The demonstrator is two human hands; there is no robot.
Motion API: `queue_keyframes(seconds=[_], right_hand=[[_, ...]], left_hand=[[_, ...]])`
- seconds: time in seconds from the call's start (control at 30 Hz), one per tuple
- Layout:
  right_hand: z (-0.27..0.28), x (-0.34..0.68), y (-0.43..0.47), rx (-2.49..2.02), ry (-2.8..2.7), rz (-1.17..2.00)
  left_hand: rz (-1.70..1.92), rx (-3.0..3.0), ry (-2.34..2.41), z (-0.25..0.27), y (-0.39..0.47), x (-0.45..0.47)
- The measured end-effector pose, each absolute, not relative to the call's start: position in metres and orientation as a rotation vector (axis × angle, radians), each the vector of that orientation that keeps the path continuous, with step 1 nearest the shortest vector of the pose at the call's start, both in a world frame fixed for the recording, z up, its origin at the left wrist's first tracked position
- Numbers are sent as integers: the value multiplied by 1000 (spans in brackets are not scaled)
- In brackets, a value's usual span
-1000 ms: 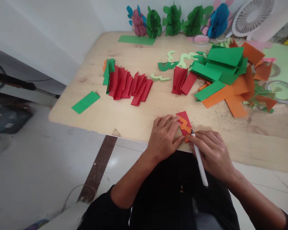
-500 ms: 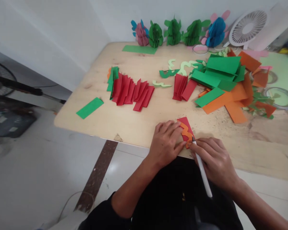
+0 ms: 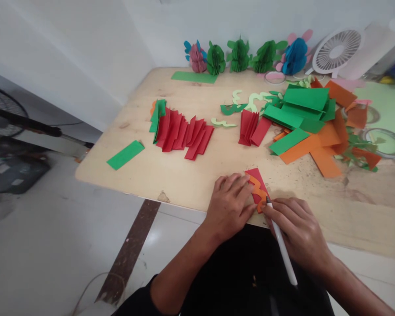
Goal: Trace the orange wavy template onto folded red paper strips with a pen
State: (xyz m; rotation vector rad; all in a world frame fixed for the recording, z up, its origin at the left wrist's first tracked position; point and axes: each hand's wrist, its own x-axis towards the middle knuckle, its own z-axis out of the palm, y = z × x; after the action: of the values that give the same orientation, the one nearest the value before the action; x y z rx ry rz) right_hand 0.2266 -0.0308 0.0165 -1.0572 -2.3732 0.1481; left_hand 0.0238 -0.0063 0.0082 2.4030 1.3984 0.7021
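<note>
A folded red paper strip (image 3: 260,177) lies near the table's front edge with a wavy orange paper cutout (image 3: 257,189) on top of it. From the left, my left hand (image 3: 228,204) holds both pieces against the table, its bent fingertips and thumb along their left edge. My right hand (image 3: 298,226) grips a white pen (image 3: 284,252) between thumb and fingers. The pen's dark tip meets the right edge of the orange cutout, low down; whether it is marking is too small to tell.
Pleated red papers (image 3: 174,131) and a green strip (image 3: 125,155) lie left. More red folds (image 3: 249,127) sit centrally, beside piled green strips (image 3: 304,98) and orange strips (image 3: 327,160). Paper honeycomb figures (image 3: 239,56) and a small white fan (image 3: 337,52) stand behind.
The whole view has shifted slightly, so the table sits a little lower. Both hands, the papers and the pen keep nearly the same placement to one another.
</note>
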Motion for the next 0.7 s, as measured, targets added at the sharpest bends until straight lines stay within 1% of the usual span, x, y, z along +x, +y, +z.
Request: queue_keyframes(seconds=[0.37,0.7], right_hand=[[15,228,-31,-1062,-2385,141],[13,228,-30,-1058,-2388,106]], left_hand=[[606,2438,1305,12,-3,16],[598,2435,1308,10,-3,15]])
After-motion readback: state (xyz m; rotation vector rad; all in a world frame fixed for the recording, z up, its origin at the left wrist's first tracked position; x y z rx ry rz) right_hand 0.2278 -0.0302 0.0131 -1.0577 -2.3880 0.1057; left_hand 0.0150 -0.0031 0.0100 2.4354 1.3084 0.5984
